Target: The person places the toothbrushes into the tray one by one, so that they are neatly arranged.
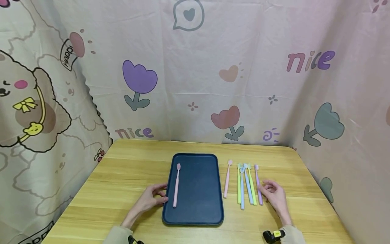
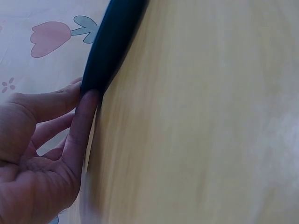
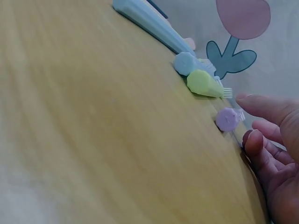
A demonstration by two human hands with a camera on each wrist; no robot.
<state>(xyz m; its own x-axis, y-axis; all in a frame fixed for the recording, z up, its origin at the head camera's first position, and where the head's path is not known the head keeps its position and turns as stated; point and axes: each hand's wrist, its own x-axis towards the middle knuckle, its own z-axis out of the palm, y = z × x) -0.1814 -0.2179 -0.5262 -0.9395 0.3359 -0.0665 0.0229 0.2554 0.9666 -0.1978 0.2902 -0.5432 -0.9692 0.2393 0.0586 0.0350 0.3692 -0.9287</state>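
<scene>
A dark blue rectangular tray (image 1: 198, 189) lies flat on the table, with one pink toothbrush (image 1: 176, 189) lengthwise along its left side. My left hand (image 1: 152, 198) holds the tray's left edge, thumb and fingers at the rim in the left wrist view. To the right of the tray, my right hand (image 1: 275, 196) is beside a purple toothbrush (image 1: 258, 186). In the right wrist view, its thumb and fingers are spread apart around the end of that handle. Left of the purple one lie green toothbrushes (image 1: 252, 186) and blue toothbrushes (image 1: 242, 189), close together.
Another pink toothbrush (image 1: 226, 181) lies by itself between the tray and the cluster. The wooden table (image 1: 128, 162) ends at a printed cloth (image 1: 189, 67) hung behind it and at both sides. A black and yellow device (image 1: 273, 236) sits at the right wrist.
</scene>
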